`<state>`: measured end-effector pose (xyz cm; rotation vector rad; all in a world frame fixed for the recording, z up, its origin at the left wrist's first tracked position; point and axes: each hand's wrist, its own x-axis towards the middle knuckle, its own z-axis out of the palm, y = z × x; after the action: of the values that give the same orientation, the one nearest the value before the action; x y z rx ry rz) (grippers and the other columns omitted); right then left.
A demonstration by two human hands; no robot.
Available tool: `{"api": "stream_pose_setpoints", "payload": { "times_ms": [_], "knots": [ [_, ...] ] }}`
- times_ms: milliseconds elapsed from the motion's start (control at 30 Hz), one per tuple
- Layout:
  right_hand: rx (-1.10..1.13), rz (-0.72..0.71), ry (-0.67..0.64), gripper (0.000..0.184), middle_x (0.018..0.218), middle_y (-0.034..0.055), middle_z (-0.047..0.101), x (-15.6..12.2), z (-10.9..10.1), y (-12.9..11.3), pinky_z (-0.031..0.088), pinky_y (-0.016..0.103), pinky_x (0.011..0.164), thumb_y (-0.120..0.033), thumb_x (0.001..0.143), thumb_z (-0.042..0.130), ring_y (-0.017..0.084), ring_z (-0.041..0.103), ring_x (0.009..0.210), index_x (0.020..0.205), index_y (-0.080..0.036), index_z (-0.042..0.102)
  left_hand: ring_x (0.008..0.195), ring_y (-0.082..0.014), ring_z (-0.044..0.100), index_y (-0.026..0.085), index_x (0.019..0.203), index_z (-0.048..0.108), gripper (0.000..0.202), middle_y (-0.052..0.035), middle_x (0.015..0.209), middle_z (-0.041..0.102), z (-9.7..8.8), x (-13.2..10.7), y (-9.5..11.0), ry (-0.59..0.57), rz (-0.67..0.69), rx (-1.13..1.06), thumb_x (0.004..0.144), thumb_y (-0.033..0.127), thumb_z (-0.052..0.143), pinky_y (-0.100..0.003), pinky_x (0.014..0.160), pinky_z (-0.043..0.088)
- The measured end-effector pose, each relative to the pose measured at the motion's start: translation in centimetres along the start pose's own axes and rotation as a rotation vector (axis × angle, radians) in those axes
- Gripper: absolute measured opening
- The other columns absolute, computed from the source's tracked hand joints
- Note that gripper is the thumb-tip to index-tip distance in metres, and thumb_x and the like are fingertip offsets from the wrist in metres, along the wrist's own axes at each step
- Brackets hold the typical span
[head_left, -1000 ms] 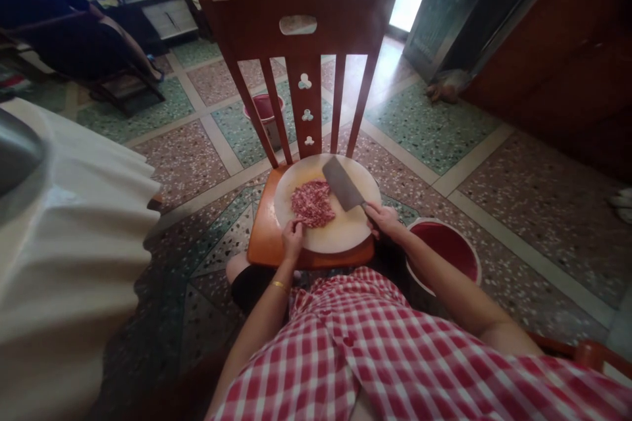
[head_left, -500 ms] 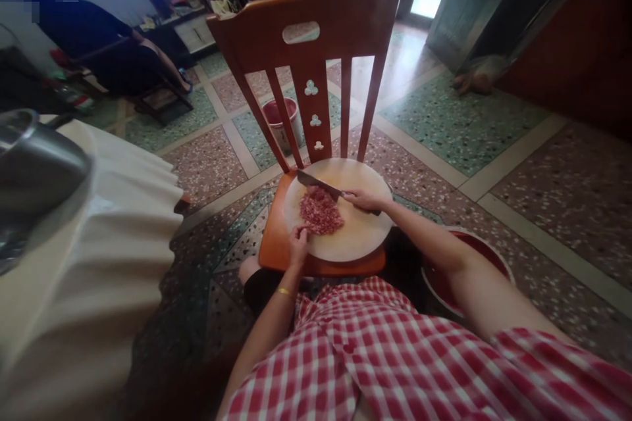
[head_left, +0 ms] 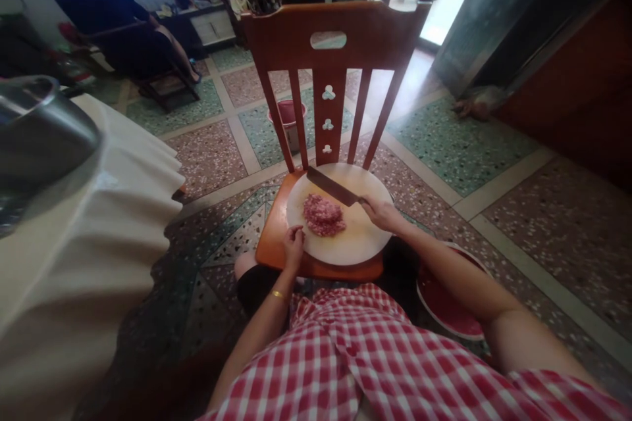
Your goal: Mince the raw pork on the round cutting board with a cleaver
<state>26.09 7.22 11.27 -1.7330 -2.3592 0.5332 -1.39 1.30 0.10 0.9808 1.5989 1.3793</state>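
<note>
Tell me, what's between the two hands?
The minced meat lies between the left hand and the right hand, on the round board, in the head view.

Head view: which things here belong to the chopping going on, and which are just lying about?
In use:
- cleaver, held in the right hand
- minced meat
- round chopping board, its edge touched by the left hand
- wooden chair under the board

Lying about:
- red basin on the floor
- small bucket behind the chair
- metal pot on the white cloth
</note>
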Motion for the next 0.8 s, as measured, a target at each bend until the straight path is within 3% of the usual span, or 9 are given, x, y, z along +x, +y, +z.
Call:
{"api": "stream_pose_setpoints", "payload": {
  "times_ms": [133,267,433,667,800],
  "knots": [
    [-0.151,0.134,0.033,0.040,0.105,0.0096,0.065,4.5,0.4,1.0,0.043,0.032,0.072,-0.041,0.091,0.031,0.025,0.061,0.088,0.123,-0.024,0.049,0.054,-0.0087,0.049,0.014,0.084,0.060,0.022,0.0013,0.061,0.054,-0.7,0.1,-0.5,0.031,0.001,0.036,0.074,0.031,0.049,-0.020,0.054,0.041],
    [-0.283,0.049,-0.007,0.041,0.105,0.0104,0.064,8.8,1.5,1.3,0.041,0.032,0.072,-0.044,0.090,0.035,0.025,0.059,0.092,0.122,-0.024,0.049,0.060,-0.0108,0.053,0.015,0.084,0.061,0.022,-0.0003,0.064,0.056,-1.2,-0.1,-0.7,0.048,-0.007,0.068,0.074,0.031,0.049,-0.022,0.059,0.044],
    [-0.300,-0.138,-0.123,0.035,0.099,0.0111,0.065,12.8,2.4,-0.2,0.038,0.028,0.067,-0.044,0.089,0.039,0.023,0.059,0.087,0.110,-0.021,0.056,0.062,-0.0107,0.054,0.015,0.086,0.060,0.022,-0.0010,0.067,0.057,-1.4,0.1,-0.6,0.037,-0.002,0.084,0.076,0.031,0.048,-0.022,0.060,0.044],
    [-0.310,-0.580,-0.302,0.029,0.088,0.0058,0.066,14.2,1.3,-0.4,0.030,0.025,0.059,-0.046,0.086,0.046,0.019,0.058,0.077,0.096,-0.023,0.061,0.060,-0.0104,0.053,0.015,0.086,0.059,0.022,-0.0004,0.066,0.056,-2.4,0.6,-0.6,0.101,-0.044,0.075,0.076,0.032,0.049,-0.022,0.057,0.044],
    [-0.399,-0.678,-0.288,0.028,0.084,0.0065,0.065,12.9,-1.2,1.3,0.028,0.026,0.060,-0.045,0.086,0.048,0.018,0.056,0.074,0.098,-0.023,0.062,0.067,-0.0116,0.056,0.015,0.084,0.059,0.021,-0.0028,0.074,0.060,-3.0,0.5,-0.2,0.130,-0.003,0.113,0.077,0.031,0.047,-0.023,0.065,0.046]
  ]
}}
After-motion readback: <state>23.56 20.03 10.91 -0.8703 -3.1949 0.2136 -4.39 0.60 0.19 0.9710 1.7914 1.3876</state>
